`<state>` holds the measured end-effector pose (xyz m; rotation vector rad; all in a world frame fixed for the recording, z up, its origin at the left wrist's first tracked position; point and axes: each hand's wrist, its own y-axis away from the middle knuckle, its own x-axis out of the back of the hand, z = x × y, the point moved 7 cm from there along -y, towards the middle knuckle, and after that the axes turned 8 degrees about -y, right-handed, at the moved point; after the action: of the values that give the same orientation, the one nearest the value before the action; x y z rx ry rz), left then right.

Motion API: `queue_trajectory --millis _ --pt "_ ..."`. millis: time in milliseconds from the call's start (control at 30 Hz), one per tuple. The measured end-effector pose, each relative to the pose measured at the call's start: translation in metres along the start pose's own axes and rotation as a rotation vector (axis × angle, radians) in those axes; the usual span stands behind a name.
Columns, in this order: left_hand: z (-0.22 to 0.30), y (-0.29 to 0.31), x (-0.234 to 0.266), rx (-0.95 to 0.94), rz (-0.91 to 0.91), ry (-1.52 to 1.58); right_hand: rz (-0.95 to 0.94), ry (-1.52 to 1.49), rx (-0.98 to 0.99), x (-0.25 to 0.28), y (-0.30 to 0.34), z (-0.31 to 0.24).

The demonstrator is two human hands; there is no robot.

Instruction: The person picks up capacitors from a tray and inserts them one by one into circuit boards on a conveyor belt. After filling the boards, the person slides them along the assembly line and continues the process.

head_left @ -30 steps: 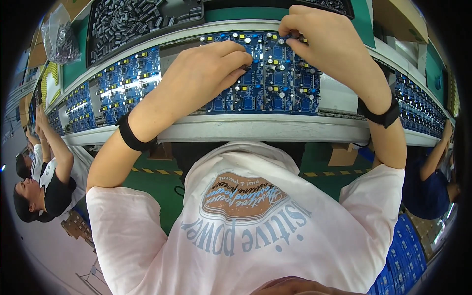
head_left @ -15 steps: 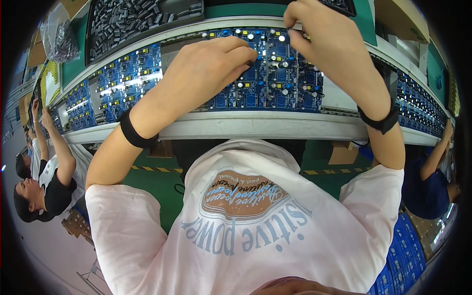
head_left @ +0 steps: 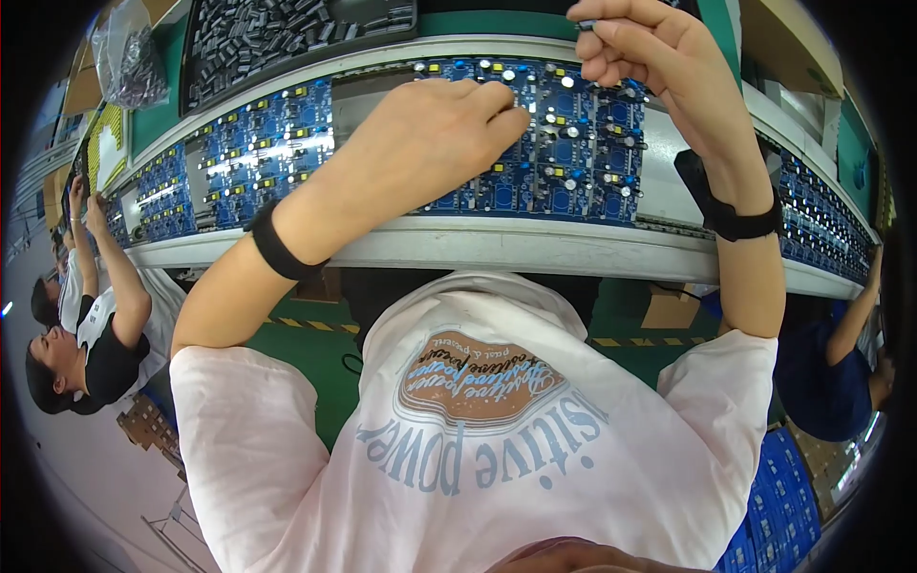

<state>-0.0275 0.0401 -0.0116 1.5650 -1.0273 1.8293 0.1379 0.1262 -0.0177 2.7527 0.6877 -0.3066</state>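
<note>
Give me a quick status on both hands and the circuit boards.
Left hand flat on the blue circuit board panel, fingertips down. Right hand raised above the panel, pinching a small dark component. Nothing blocking the panel; tray of dark parts behind.

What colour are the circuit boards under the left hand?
Blue circuit boards, under the left hand; clearest in the head view.

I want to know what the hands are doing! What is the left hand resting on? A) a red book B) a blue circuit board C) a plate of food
B: the left hand lies flat on the blue circuit board on the line.
</note>
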Motion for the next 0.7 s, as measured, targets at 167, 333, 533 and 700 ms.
queue_trajectory --millis 167,333,533,700 --pt "-0.041 0.003 0.021 0.197 0.224 0.085 0.038 0.179 0.034 -0.003 0.012 -0.007" --pt "-0.124 0.013 0.059 0.575 0.139 -0.297 -0.013 0.442 0.295 0.005 0.014 -0.001" --pt "-0.154 0.016 0.043 0.629 -0.051 -0.334 -0.138 0.834 0.399 -0.036 0.026 -0.002" --pt "-0.155 0.013 0.045 0.576 0.049 -0.197 -0.172 1.049 0.489 -0.048 0.024 0.011"
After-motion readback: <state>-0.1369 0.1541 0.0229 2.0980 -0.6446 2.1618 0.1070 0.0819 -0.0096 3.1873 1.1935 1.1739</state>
